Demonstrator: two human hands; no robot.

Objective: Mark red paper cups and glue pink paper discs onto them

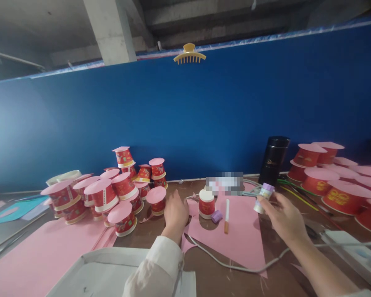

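Here, nearest the camera, a shallow white cardboard tray point(111, 272) lies on the brown table point(213, 284), right of a large pink paper sheet point(55, 247). Beyond it, the left hand point(176, 212) is lowered beside a red paper cup topped with a pink disc point(156, 201); its fingertips are hidden, so whether they grip anything cannot be told. Well apart from it, the right hand point(282, 214) pinches a small white tube with a purple end point(264, 199) between thumb and fingers, above the right edge of a cut pink paper piece point(244, 247). A thin grey cable point(235, 268) crosses that piece; on it, between the hands, are an upside-down red-and-white paper cup point(207, 204), a short purple cap point(217, 216) just beside it and a white stick with a brown end point(226, 216). Farther back, a black cylindrical bottle point(274, 161) stands before the blue partition point(185, 111).
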